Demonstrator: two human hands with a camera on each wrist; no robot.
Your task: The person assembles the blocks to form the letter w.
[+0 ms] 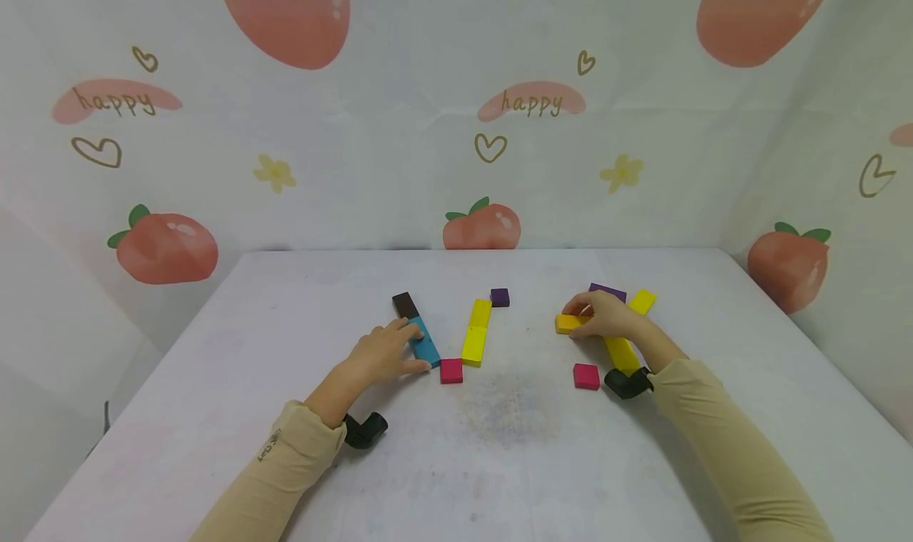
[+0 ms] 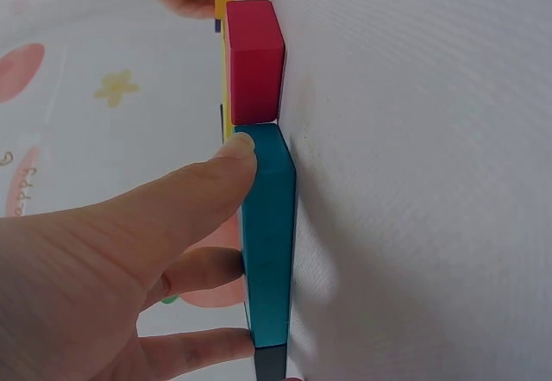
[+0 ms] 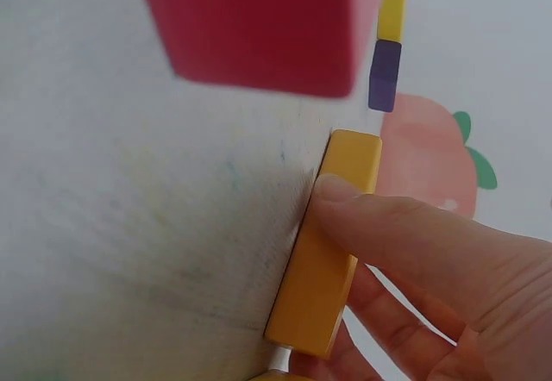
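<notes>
My left hand touches a long blue block, its thumb at the end by a red block and other fingers along the block's upper side. A dark block adjoins the blue one's far end. Over on the right, my right hand pinches a yellow-orange block, its thumb on the near face and fingers partly hidden behind. Beneath that hand lies a long yellow block, partly covered. A purple block and another yellow block show beyond it.
Between the hands, two yellow blocks form a line, with a small purple block at its far end. Another red block lies nearer, left of the right wrist's black camera mount. A printed cloth hangs behind the white table.
</notes>
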